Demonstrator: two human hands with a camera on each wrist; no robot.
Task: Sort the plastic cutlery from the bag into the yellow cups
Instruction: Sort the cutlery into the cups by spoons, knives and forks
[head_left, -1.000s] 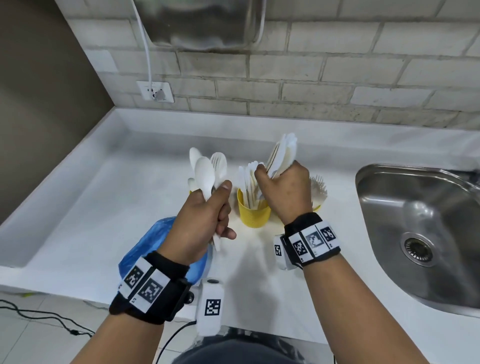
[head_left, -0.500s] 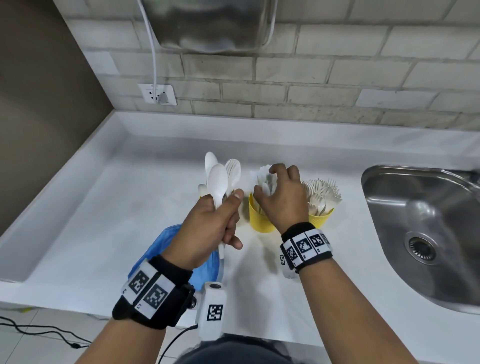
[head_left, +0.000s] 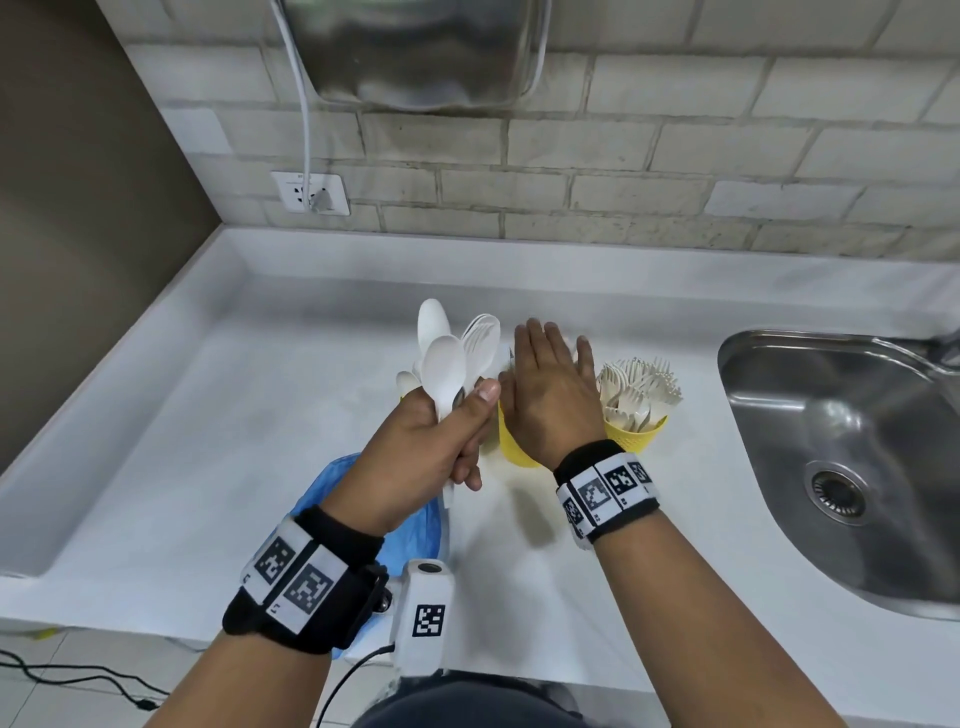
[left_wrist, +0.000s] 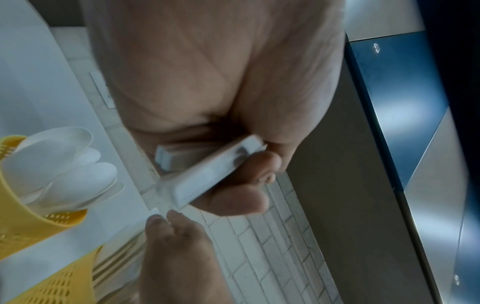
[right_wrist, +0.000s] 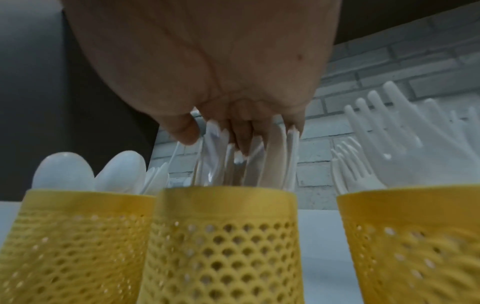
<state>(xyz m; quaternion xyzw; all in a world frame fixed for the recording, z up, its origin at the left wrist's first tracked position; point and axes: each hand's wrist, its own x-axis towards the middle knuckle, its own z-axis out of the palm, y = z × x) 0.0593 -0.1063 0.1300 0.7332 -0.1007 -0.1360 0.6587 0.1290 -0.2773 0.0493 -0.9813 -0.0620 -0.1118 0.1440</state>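
Note:
My left hand (head_left: 441, 441) grips a bunch of white plastic spoons (head_left: 447, 358) upright, their handles (left_wrist: 207, 181) clamped between thumb and fingers. My right hand (head_left: 550, 384) lies flat with straight fingers on top of the knives (right_wrist: 246, 156) standing in the middle yellow cup (head_left: 511, 441) (right_wrist: 223, 242). The right yellow cup (head_left: 636, 434) (right_wrist: 415, 236) is full of forks (head_left: 639, 387). The left yellow cup (right_wrist: 75, 242) holds spoons (right_wrist: 64, 170) and is mostly hidden behind my left hand in the head view. The blue bag (head_left: 332, 493) lies on the counter under my left wrist.
A steel sink (head_left: 852, 467) is set into the white counter (head_left: 208, 441) at the right. A brick wall with a socket (head_left: 311, 193) and a steel appliance (head_left: 421, 52) runs along the back. The counter's front edge is near my body.
My right hand lowered a bunch of knives into the middle cup, let go, and now lies flat on their tops. The left hand kept holding its spoons.

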